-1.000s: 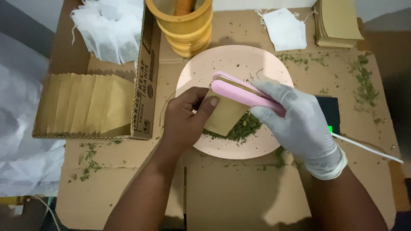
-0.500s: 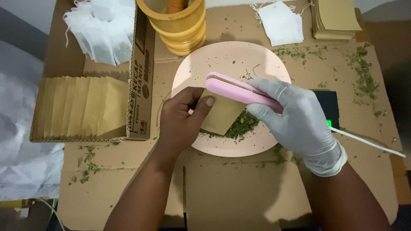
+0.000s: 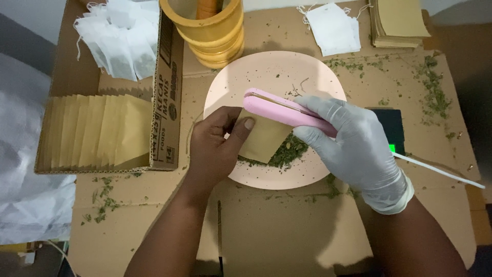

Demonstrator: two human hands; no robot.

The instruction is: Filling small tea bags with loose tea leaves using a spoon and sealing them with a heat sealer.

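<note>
Nothing much has shifted since a second ago; I see my left hand [image 3: 215, 149] still pinching the tan sachet [image 3: 264, 138] over the pink plate [image 3: 271, 72], and my gloved right hand [image 3: 353, 143] clamped round the pink sealer [image 3: 279, 107], closed on its top edge. Dried herbs [image 3: 289, 151] lie at 6 o'clock of the sachet, yellow cups [image 3: 212, 31] at 12 o'clock

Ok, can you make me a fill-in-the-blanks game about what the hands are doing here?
1. The right hand wears a pale ____.
2. It squeezes a long ____-coloured sealer onto a brown paper pouch.
3. The bare left hand steadies that pouch above a round ____ with green crumbs on it.
4. More brown pouches stand in a row inside a cardboard ____.

Missing words: glove; pink; plate; box
</note>
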